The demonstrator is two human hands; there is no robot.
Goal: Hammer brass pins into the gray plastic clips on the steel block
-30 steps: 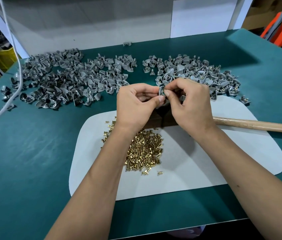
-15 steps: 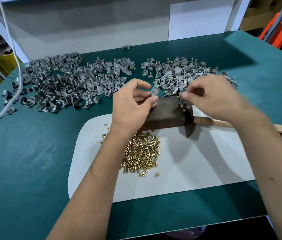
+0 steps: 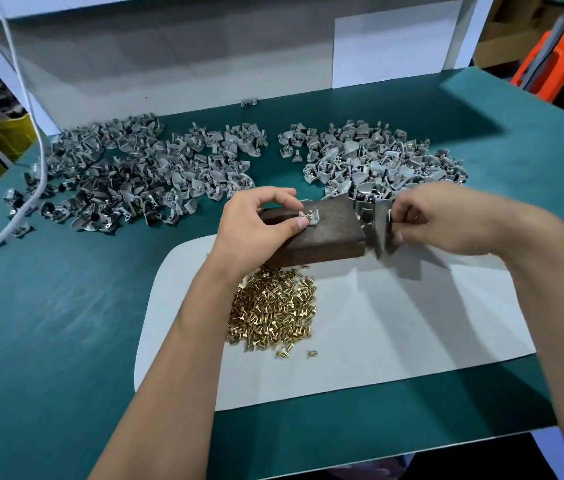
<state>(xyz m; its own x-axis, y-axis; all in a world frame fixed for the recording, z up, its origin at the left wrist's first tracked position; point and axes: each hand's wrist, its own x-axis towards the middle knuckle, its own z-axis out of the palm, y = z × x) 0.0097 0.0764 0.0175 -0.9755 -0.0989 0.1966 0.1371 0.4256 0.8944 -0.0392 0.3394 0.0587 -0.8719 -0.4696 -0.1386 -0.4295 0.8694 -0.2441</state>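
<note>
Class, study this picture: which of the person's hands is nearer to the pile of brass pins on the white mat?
Left. The left hand holds a clip on the steel block, its wrist just above the brass pins. The right hand grips the hammer head, farther off to the right.

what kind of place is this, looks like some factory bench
Most likely a small hand-assembly workbench: heaps of gray plastic clips on a green mat, a pile of brass pins, and a steel block used as an anvil.
</note>
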